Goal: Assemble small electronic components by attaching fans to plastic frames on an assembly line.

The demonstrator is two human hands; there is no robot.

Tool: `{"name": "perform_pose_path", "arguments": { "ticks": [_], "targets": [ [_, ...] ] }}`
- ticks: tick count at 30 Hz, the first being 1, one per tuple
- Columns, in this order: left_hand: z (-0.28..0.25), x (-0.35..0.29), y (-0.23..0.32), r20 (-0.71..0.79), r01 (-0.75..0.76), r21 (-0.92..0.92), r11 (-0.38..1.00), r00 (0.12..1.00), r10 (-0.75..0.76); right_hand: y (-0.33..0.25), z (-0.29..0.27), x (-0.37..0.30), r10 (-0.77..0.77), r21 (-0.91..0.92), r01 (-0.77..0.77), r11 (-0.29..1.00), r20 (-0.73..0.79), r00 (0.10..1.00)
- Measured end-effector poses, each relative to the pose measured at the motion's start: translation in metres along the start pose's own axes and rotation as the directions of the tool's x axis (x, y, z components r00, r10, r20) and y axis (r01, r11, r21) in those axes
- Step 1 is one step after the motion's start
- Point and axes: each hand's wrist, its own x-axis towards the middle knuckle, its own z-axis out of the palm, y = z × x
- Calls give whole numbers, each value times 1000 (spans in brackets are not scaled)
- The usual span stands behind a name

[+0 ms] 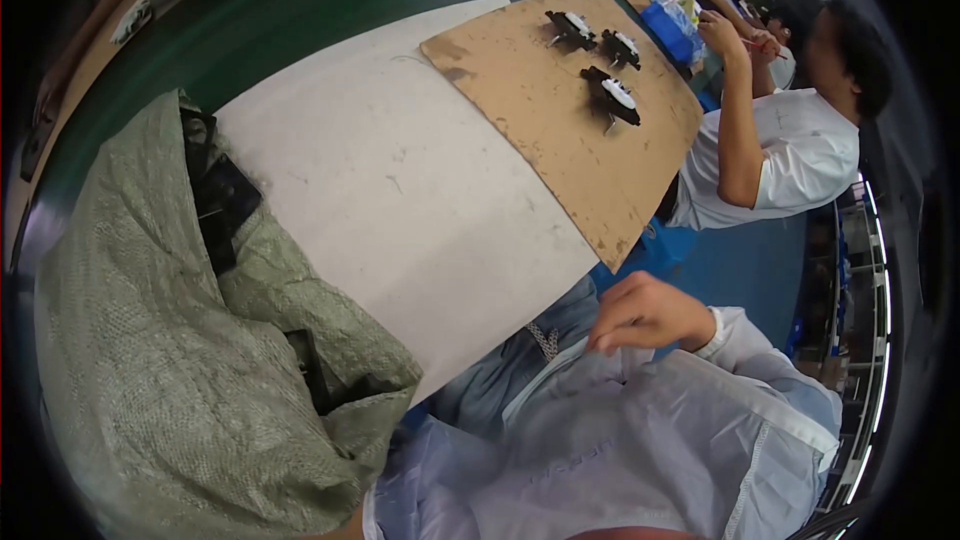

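Note:
A large grey-green woven sack (150, 340) stands at the left, against the edge of the pale board. Several black parts (225, 195) show in its folded-open mouth. My left forearm (350, 528) shows only as a sliver at the lower edge, beside the sack; the left hand is hidden by it. In front of my body, near the board's close edge, hovers my right hand (650, 315). Its fingers are curled in toward the thumb, and nothing shows between them. It touches neither the board nor the sack.
A pale board (400, 190) covers much of the table. Brown cardboard (560, 100) adjoins it on the far right, with three black parts with white tops (615, 95) on it. A co-worker in a white shirt (790, 145) works at the right, near a blue plastic bag (672, 28).

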Motion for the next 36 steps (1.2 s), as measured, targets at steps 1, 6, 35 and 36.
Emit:
{"name": "perform_pose_path", "arguments": {
  "ticks": [1, 6, 35, 36],
  "targets": [
    [-16, 38, 18, -13, -68, 84, 994, 998, 69, -2, -7, 0, 34, -13, -35, 999, -44, 998],
    [-79, 158, 110, 100, -464, 458, 758, 874, 475, 6, -22, 9, -165, -166, 144, 975, -117, 979],
    [-249, 199, 124, 629, 246, -569, -785, 745, -222, -29, -16, 262, -250, -472, 144, 870, -170, 953],
    [-245, 209, 114, 558, 187, -620, -762, 787, -261, -25, -20, 247, -241, -453, 124, 883, -209, 948]
  ]
}}
